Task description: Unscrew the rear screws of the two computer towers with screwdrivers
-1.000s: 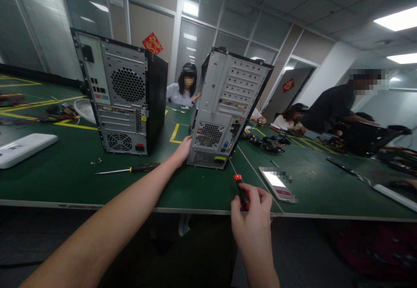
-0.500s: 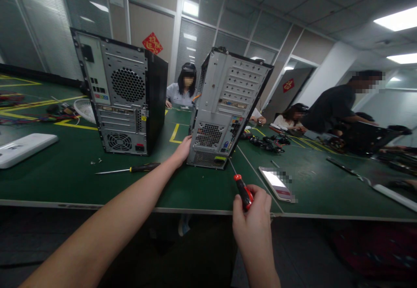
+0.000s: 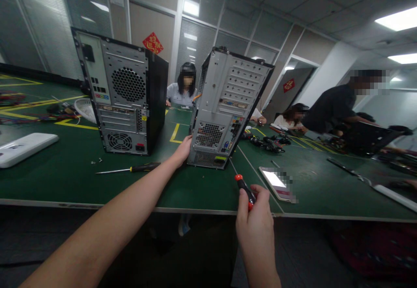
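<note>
On the table point(image 3: 195, 190) stood the right-hand computer case point(image 3: 213, 110), my left hand point(image 3: 184, 151) touching it (grip unclear), my right hand point(image 3: 257, 218) gripping the red-ended screwdriver point(image 3: 245, 186), which could slip if the case shifted.

There are two computer towers point(image 3: 207, 118) point(image 3: 125, 118) up close, two screwdrivers point(image 3: 239, 178) point(image 3: 145, 167), one phone point(image 3: 275, 178), one thick white slab point(image 3: 31, 147), one white basket point(image 3: 84, 107) and two red diamond signs point(image 3: 152, 43) point(image 3: 288, 85).
</note>
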`<state>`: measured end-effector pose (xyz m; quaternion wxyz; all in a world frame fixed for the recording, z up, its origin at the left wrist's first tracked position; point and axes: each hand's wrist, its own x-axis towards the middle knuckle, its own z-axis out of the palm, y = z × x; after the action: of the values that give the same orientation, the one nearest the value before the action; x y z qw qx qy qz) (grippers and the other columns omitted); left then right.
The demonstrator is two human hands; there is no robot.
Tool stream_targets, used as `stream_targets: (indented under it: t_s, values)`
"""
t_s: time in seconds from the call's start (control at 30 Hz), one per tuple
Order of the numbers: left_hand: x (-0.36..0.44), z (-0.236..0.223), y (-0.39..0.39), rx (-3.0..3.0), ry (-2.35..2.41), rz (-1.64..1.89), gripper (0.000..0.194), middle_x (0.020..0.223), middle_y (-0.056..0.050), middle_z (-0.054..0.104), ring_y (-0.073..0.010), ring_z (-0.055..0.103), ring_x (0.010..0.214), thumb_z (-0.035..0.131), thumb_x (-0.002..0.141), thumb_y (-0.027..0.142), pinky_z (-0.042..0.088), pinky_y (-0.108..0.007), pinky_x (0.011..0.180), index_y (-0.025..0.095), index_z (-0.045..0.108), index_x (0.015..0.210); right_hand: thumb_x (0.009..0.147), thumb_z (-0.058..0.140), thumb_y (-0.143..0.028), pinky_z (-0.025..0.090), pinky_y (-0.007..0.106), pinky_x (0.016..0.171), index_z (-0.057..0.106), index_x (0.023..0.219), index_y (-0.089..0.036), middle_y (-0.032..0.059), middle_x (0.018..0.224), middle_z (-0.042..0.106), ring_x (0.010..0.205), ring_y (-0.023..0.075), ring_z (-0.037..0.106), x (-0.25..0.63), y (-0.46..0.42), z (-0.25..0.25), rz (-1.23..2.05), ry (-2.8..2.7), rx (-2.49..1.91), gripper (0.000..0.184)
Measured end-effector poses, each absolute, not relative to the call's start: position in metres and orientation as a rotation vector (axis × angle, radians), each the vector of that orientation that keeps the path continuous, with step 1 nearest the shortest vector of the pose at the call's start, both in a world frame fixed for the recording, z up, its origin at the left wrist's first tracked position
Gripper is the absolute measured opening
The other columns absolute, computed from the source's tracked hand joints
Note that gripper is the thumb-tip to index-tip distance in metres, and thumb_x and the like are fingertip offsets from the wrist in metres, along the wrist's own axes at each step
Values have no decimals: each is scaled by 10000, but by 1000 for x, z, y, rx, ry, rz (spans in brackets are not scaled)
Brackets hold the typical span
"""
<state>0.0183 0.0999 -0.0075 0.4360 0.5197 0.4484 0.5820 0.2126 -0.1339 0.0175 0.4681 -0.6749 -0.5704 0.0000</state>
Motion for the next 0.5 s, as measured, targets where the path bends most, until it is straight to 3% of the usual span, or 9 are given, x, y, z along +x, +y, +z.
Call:
stream_targets:
  t_s: [0.17,0.3,0.5]
  values:
    - [18,-8,100,1308,1090,1462,455,1484,-71,595,-278,511,1399,484,935,487,381,-385,1161,220,688,1242,1010,417,-471,503,485,924,646,1100,-211,126,1130,535,1030,285,604,212,-134,18,-87,-1455,-1597,358]
    - [17,-9,101,1295,1103,1448,456,1499,-47,586,-277,514,1395,490,935,513,392,-386,1156,246,686,1249,948,525,-390,551,459,857,625,1125,-218,116,1180,468,1005,268,604,211,-134,15,-15,-1457,-1587,266]
    - [17,-10,103,1280,1090,1431,457,1502,-42,585,-268,515,1391,493,932,515,374,-381,1169,253,677,1258,936,483,-283,548,487,870,599,1156,-217,108,1171,454,1015,274,607,214,-136,13,-34,-1494,-1593,258]
